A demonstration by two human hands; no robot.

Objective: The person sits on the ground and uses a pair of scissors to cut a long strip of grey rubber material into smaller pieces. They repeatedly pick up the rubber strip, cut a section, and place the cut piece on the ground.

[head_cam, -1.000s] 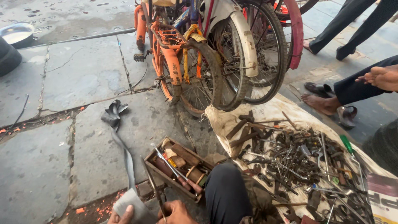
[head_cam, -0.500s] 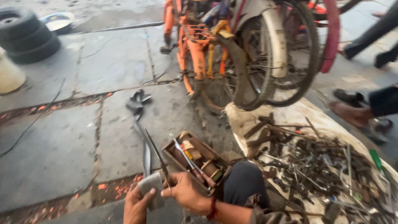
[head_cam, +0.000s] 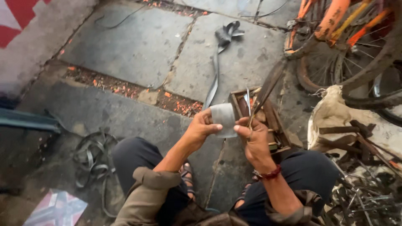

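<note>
Left hand: the left hand is closed on the left edge of a grey rubber strip, thumb on top and fingers curled behind it.
Right hand: the right hand pinches the strip's right edge with thumb and forefinger and also grips a thin metal tool that stands up between its fingers; what kind of tool it is cannot be told.
Rubber strip: it is held taut between the two hands, in front of the knees and above the paving; from its top edge it runs on as a long dark band up across the slabs to a crumpled end near the top of the view.
Wrist: a red bead bracelet sits on the right wrist.
Wooden box: an open wooden box of small parts stands on the ground just behind the right hand.
Bicycle: an orange bicycle with rusty wheels stands at upper right, well apart from the hands.
Cloth: a dirty white cloth at right carries a heap of scrap metal tools.
Ground: grey stone slabs with orange grit in the joints.
Loose rubber: a tangle of dark rubber loops lies beside the left knee.
Lower left: a red, white and blue printed sheet lies at the corner.
</note>
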